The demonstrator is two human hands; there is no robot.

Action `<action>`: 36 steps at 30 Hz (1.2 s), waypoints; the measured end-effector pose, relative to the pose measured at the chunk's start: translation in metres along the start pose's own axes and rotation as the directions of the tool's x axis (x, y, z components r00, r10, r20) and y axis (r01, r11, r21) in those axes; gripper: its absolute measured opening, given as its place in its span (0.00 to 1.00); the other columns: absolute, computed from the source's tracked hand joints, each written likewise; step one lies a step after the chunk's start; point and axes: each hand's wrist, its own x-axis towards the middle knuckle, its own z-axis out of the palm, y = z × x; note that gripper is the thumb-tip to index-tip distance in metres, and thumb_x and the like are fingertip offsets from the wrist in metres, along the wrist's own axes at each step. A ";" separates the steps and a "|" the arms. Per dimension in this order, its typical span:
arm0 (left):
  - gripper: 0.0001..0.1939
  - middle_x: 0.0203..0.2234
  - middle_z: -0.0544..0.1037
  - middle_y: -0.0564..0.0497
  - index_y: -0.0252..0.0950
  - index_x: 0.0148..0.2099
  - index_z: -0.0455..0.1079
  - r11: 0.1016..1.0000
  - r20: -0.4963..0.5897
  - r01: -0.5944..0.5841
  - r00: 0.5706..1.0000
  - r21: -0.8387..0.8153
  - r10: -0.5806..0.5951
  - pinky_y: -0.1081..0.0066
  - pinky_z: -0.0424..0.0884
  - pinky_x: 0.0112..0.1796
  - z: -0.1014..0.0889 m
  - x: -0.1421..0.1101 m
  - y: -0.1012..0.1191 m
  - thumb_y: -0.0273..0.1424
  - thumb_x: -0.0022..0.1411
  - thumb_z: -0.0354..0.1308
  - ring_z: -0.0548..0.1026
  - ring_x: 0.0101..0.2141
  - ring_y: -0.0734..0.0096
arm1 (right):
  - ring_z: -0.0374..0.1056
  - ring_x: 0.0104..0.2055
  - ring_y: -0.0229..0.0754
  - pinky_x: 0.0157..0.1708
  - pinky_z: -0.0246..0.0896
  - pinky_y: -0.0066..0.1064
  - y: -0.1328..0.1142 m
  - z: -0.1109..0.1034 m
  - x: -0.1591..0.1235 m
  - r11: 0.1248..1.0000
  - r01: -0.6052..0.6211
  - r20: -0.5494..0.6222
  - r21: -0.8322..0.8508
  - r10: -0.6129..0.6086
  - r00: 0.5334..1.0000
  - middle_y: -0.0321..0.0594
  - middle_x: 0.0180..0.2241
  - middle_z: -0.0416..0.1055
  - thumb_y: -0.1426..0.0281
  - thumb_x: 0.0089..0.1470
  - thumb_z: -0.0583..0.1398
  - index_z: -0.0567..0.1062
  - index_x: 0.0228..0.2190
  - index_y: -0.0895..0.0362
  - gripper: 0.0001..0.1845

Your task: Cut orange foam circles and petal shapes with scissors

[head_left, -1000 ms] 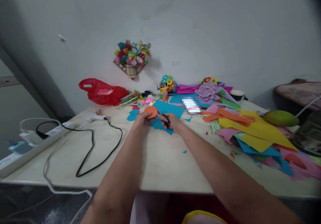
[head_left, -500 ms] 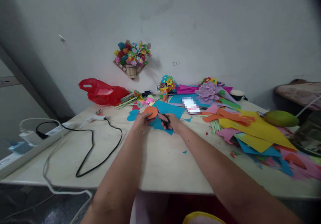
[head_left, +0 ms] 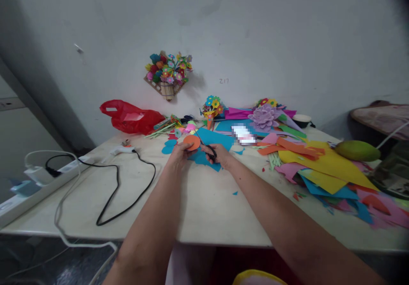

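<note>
Head view: both forearms angled inward, hands (head_left: 200,153) close together.

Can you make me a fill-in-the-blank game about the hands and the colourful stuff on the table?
1. The left hand holds a flat disc coloured ____.
2. The black-handled scissors are in the person's ____ hand.
3. The crumpled plastic bag at the back left of the table is coloured ____.
4. The flat circles lying just left of the left hand are coloured ____.

Missing words: orange; right; red; blue.
</note>
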 end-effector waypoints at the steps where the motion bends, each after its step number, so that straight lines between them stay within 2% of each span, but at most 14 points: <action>1: 0.22 0.32 0.87 0.47 0.35 0.49 0.80 1.000 0.002 -0.005 1.000 -0.006 0.005 0.69 0.84 0.35 0.000 0.000 0.000 0.18 0.50 0.71 0.86 0.33 0.61 | 0.59 0.13 0.31 0.14 0.52 0.21 0.000 0.000 0.000 1.000 0.002 -0.002 0.000 -0.002 1.000 0.31 0.14 0.68 0.66 0.68 0.69 0.75 0.26 0.58 0.19; 8: 0.23 0.32 0.87 0.47 0.37 0.49 0.80 1.000 -0.011 -0.002 1.000 0.007 0.002 0.66 0.85 0.38 0.000 0.001 0.000 0.19 0.50 0.71 0.87 0.36 0.58 | 0.58 0.13 0.30 0.14 0.51 0.21 -0.004 0.000 -0.006 1.000 0.019 -0.006 0.007 -0.019 1.000 0.30 0.14 0.67 0.66 0.63 0.74 0.72 0.22 0.57 0.23; 13: 0.19 0.32 0.87 0.47 0.37 0.46 0.80 1.000 -0.036 -0.001 0.999 0.006 0.001 0.68 0.85 0.36 0.001 -0.001 0.001 0.19 0.50 0.70 0.87 0.35 0.58 | 0.57 0.13 0.29 0.14 0.50 0.20 -0.008 0.002 -0.009 1.000 0.012 -0.014 -0.003 -0.012 1.000 0.30 0.14 0.67 0.64 0.59 0.77 0.70 0.20 0.57 0.26; 17: 0.22 0.32 0.87 0.46 0.35 0.49 0.79 1.000 -0.063 0.016 0.998 0.000 -0.016 0.68 0.85 0.36 0.003 -0.003 0.003 0.19 0.51 0.70 0.87 0.34 0.58 | 0.57 0.13 0.29 0.14 0.51 0.20 -0.007 0.002 -0.008 1.000 0.012 -0.017 -0.014 -0.012 1.000 0.29 0.14 0.67 0.63 0.58 0.77 0.71 0.20 0.57 0.26; 31: 0.23 0.34 0.89 0.42 0.31 0.53 0.79 1.000 -0.110 0.014 0.994 -0.022 -0.017 0.67 0.86 0.36 0.006 -0.006 0.005 0.18 0.53 0.66 0.90 0.39 0.52 | 0.59 0.14 0.29 0.15 0.52 0.20 -0.005 -0.001 -0.007 1.000 0.012 0.000 -0.023 -0.012 1.000 0.30 0.15 0.68 0.68 0.59 0.76 0.72 0.21 0.57 0.22; 36: 0.26 0.36 0.89 0.42 0.32 0.54 0.79 1.000 -0.110 0.005 0.994 -0.025 -0.008 0.65 0.87 0.37 0.004 -0.005 0.006 0.19 0.51 0.67 0.90 0.39 0.50 | 0.58 0.13 0.29 0.14 0.51 0.20 -0.005 0.000 -0.007 0.999 -0.007 0.007 -0.031 0.007 1.000 0.30 0.14 0.67 0.70 0.64 0.71 0.72 0.22 0.57 0.21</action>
